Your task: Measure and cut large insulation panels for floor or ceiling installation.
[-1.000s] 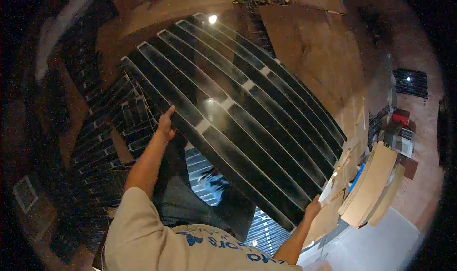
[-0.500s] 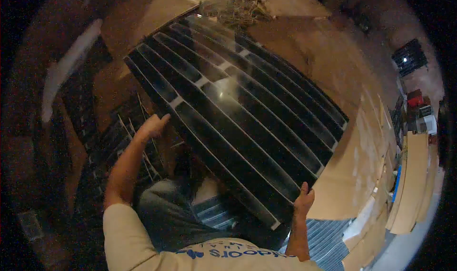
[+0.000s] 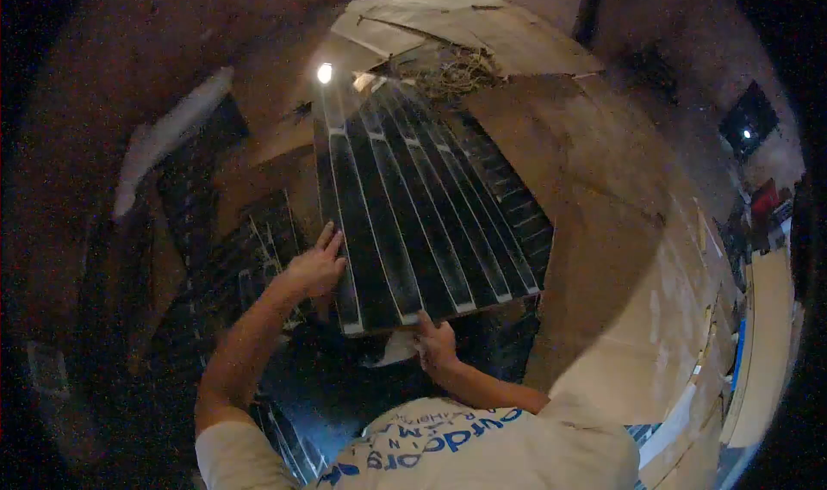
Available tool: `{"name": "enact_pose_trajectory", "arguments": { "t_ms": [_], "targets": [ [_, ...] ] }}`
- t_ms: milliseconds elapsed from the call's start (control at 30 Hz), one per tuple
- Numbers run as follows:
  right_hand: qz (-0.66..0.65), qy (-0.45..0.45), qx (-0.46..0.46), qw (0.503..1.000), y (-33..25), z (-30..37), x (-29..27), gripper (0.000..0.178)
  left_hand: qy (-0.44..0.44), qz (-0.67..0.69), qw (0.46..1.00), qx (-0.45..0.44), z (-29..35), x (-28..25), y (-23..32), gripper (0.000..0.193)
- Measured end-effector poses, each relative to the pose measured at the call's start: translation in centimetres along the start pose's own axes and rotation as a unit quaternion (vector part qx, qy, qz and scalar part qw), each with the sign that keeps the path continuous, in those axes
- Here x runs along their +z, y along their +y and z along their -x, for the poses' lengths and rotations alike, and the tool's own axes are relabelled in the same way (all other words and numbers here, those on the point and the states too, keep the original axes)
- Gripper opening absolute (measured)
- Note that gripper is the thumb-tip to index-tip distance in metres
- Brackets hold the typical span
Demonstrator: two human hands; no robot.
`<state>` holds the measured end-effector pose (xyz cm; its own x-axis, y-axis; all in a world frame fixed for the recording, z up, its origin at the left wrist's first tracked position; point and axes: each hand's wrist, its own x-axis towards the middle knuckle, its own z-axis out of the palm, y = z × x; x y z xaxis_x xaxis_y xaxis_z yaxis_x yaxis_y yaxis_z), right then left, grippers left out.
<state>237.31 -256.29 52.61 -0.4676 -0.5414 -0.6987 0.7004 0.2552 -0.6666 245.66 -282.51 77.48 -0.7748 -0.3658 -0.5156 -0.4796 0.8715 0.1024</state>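
A large dark glossy panel (image 3: 413, 223) with pale lengthwise lines stretches away from me in the middle. My right hand (image 3: 438, 345) grips its near short edge, thumb on top and the other fingers mostly hidden underneath. Along the left long edge, close to the near corner, lies my left hand (image 3: 314, 270), its fingers pressed together against the rim. Under the panel's right side, another dark ribbed panel (image 3: 525, 223) shows, partly covered. How far the held panel is above it I cannot tell.
Brown cardboard sheeting (image 3: 629, 257) spreads on the right, with cardboard strips (image 3: 765, 326) at the far right. A tangle of thin strands (image 3: 461, 70) lies beyond the panel. More dark panels (image 3: 271, 232) are at left. A dark square object (image 3: 748, 128) stands at the far right.
The panel has turned clockwise, so its short edge now faces me, and has moved left. My right hand swung left and slightly away with it; my left hand shifted right and a little nearer.
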Motion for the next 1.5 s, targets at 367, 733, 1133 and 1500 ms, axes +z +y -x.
{"name": "enact_pose_trajectory", "arguments": {
  "t_ms": [367, 733, 1133, 1500],
  "targets": [
    [-0.178, -0.050, 0.070, 0.980, -1.7, 2.1, 2.4, 0.024, 0.062, 0.642, 0.744, -0.175, 2.2, 14.6, 1.6, 0.064],
    [0.409, 0.068, -0.320, 0.852, -16.1, -6.1, 0.6, 0.032, 0.101, 0.737, 0.631, -0.222, 6.0, 9.2, -13.8, 0.040],
    [0.018, -0.198, -0.037, 0.979, -23.3, -19.8, -0.3, 0.051, 0.274, 0.730, 0.604, -0.164, 2.7, 6.2, -36.3, 0.037],
    [0.025, -0.251, -0.161, 0.954, -16.1, -19.8, 18.4, 0.032, 0.188, 0.865, 0.460, -0.065, -6.9, 15.2, -35.6, 0.026]
  ]
}}
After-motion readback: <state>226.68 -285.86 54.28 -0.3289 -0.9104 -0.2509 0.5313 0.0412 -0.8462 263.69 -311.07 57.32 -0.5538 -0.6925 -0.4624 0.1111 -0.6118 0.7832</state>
